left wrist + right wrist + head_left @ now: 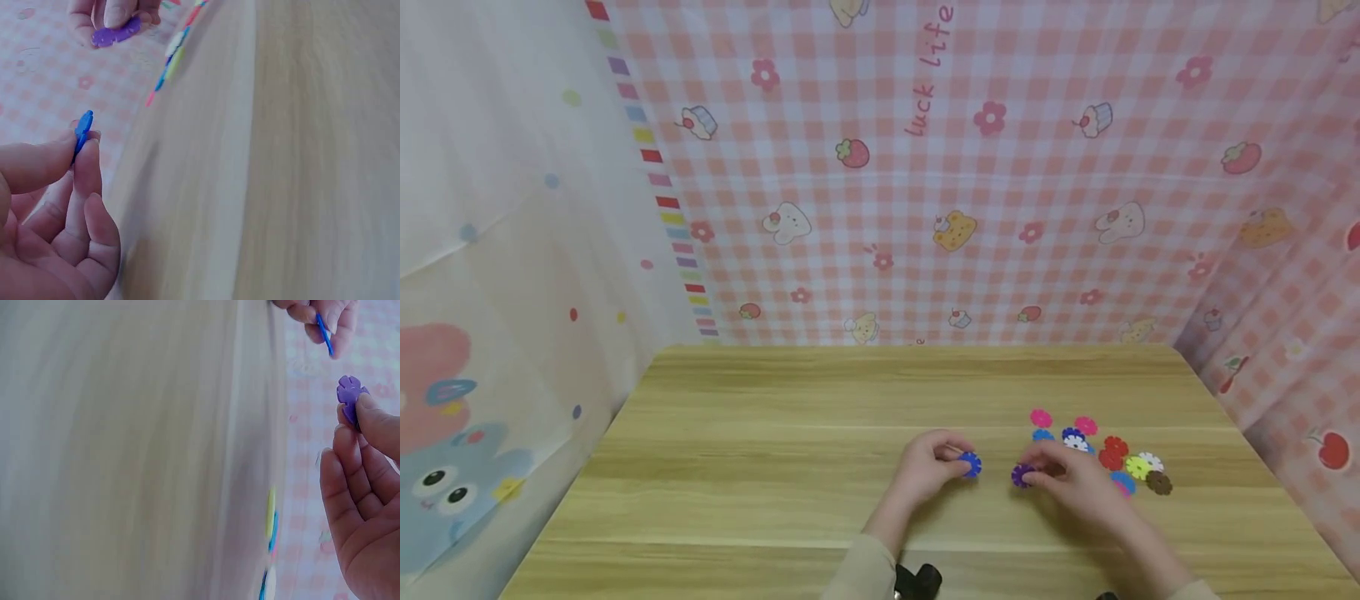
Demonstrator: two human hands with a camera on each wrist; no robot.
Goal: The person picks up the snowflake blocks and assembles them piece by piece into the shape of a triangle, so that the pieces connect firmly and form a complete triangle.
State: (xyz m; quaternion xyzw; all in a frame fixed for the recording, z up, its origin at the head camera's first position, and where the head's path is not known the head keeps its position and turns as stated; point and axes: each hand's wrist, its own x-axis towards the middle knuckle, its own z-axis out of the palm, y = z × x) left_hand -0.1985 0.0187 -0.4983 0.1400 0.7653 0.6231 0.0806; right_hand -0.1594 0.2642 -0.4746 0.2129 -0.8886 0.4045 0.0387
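Between thumb and fingertips, my left hand (927,463) pinches a blue notched flower disc (972,464) above the table. Seen from the left wrist, that blue disc (83,134) is nearly edge-on. My right hand (1072,477) holds a purple notched flower disc (1022,475) between thumb and index finger. In the right wrist view the notched rim of the purple disc (351,395) sticks out past the thumb. The two discs face each other with a small gap between them. Part of each disc is hidden by the fingers.
Beyond and right of my right hand, several loose flower discs lie on the wooden table (760,467), among them pink (1041,418), red (1113,452), yellow (1138,467) and brown (1159,482) ones. A pink checked curtain (895,192) hangs behind the table's far edge.
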